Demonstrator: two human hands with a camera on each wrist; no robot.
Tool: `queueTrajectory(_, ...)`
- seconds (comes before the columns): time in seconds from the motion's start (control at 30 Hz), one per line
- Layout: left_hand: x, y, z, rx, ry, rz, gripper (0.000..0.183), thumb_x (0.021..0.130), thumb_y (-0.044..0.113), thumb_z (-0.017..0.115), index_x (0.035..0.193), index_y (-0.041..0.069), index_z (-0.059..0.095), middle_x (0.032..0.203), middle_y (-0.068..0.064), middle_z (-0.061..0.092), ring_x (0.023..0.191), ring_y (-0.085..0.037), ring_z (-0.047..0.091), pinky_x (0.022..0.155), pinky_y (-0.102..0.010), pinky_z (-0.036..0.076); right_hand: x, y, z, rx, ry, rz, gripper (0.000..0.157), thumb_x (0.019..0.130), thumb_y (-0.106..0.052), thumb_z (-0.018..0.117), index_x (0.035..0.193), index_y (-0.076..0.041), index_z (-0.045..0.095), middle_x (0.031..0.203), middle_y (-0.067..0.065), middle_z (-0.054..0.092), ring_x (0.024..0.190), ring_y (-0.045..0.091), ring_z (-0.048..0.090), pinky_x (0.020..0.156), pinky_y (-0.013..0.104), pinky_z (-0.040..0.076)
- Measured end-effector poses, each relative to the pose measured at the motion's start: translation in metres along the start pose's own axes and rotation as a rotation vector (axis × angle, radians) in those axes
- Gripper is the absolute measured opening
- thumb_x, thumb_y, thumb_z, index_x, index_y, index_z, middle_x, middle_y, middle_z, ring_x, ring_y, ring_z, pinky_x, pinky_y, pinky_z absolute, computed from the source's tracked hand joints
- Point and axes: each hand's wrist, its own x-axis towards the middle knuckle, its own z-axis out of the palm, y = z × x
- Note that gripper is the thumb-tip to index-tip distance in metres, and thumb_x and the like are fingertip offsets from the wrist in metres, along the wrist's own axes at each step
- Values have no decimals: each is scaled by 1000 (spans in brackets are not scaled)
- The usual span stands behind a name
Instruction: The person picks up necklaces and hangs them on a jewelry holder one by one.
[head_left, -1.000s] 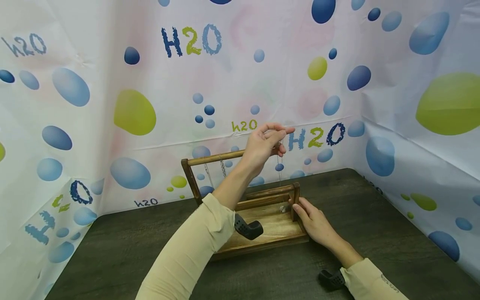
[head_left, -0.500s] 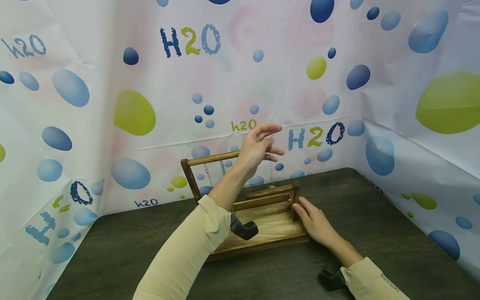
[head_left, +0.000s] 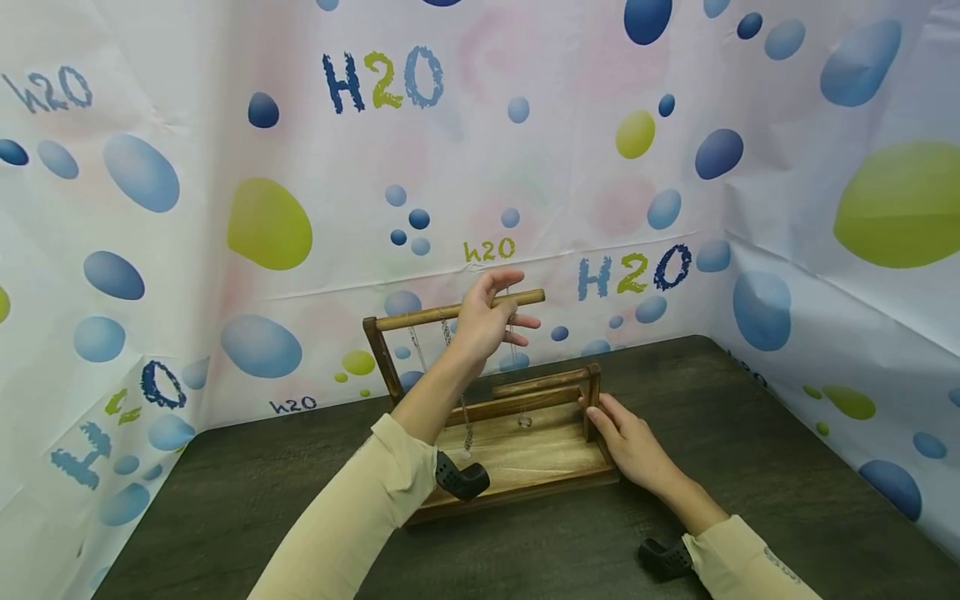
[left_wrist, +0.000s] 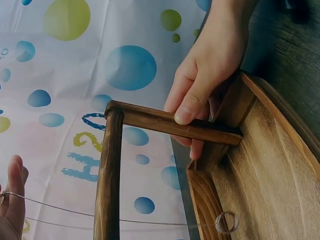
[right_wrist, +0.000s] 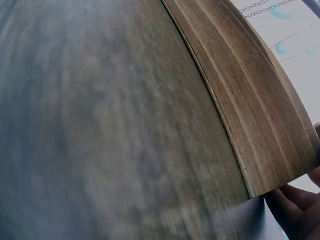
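Observation:
A thin silver necklace (head_left: 513, 350) hangs from my left hand (head_left: 480, 325), pinched near the thumb, other fingers spread. Its round pendant (head_left: 525, 422) dangles over the tray of a wooden jewelry stand (head_left: 555, 454). My left hand overlaps the stand's upper rod (head_left: 528, 297), whose right end is free. In the left wrist view, the chain runs from the fingers (left_wrist: 15, 192) past the lower rod (left_wrist: 107, 175) to the ring-shaped pendant (left_wrist: 226, 223). My right hand (head_left: 633, 442) grips the stand's short right post (left_wrist: 165, 122), thumb on one side and fingers round the other.
Chain necklaces (head_left: 417, 348) hang on the upper rod, left of my left hand; one pendant (head_left: 467, 454) reaches low over the tray. A tall left post (head_left: 383, 362) carries that rod. The stand sits on a dark wooden table (head_left: 247, 492) before a patterned backdrop (head_left: 450, 167).
My left hand has moved left and down with the necklace, from beyond the upper rod's right end to alongside the rod. The right hand keeps its grip on the post.

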Motion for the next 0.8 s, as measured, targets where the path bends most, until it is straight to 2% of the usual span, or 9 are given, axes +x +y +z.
queueTrajectory(0.13,-6,0,-7,29,27,32,39,101,-8,42,135,8,53,151,-9,46,78,-22,73,53,-28,58,0,-1,0,4,-5,18,35,110,-29,45,133,-6,57,127,18,64,119,40,59,92,59,49)
queueTrajectory(0.4,-17,-4,-19,131,82,73,44,99,-9,42,135,12,54,146,-2,44,81,-27,73,57,-36,60,-1,0,2,-5,13,1,31,110,-26,45,129,-6,59,122,16,66,116,37,61,88,56,51)
queueTrajectory(0.63,-24,-4,-25,201,100,90,37,100,-4,47,132,11,55,139,-5,48,84,-27,72,58,-38,60,-2,0,2,-9,17,4,31,110,-26,46,128,-5,59,122,17,66,115,38,61,88,57,51)
queueTrajectory(0.77,-32,-2,-32,330,81,112,32,101,3,50,131,12,56,129,-7,55,87,-24,69,59,-38,59,-2,0,3,-2,14,8,33,110,-27,45,131,-5,58,126,18,64,120,41,59,92,59,49)
queueTrajectory(0.8,-35,-1,-34,390,79,130,31,101,4,52,130,12,57,129,-7,56,90,-23,69,62,-38,59,-1,0,3,-1,11,8,34,110,-27,45,132,-5,58,127,19,64,121,41,58,93,60,49)
